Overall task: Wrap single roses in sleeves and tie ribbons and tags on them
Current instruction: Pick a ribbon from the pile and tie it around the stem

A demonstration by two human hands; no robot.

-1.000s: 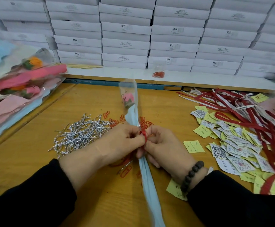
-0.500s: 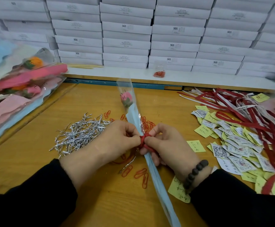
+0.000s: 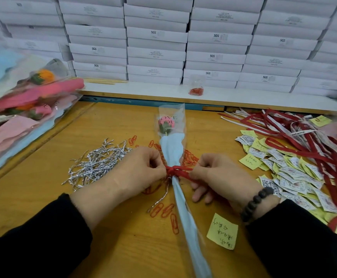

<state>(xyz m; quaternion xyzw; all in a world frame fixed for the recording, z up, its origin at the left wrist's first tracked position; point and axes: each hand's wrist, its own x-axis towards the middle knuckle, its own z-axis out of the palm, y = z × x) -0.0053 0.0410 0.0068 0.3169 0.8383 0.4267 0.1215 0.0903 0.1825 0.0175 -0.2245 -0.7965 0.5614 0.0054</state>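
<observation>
While white boxes point(image 3: 155, 33) wall the tabletop's point(image 3: 123, 247) far edge, left hand point(image 3: 141, 169) and right hand point(image 3: 219, 175) pinch the red ribbon point(image 3: 176, 171) around the sleeved rose point(image 3: 166, 124) mid-table.

There is one view only, from a camera worn on the person's head, looking forward and steeply down over the wooden bench point(image 3: 123, 247). It sits close above the bench's near edge. Past the far edge it takes in the wall of stacked white boxes point(image 3: 155, 37). Wide-angle bending shows at the sides.
</observation>
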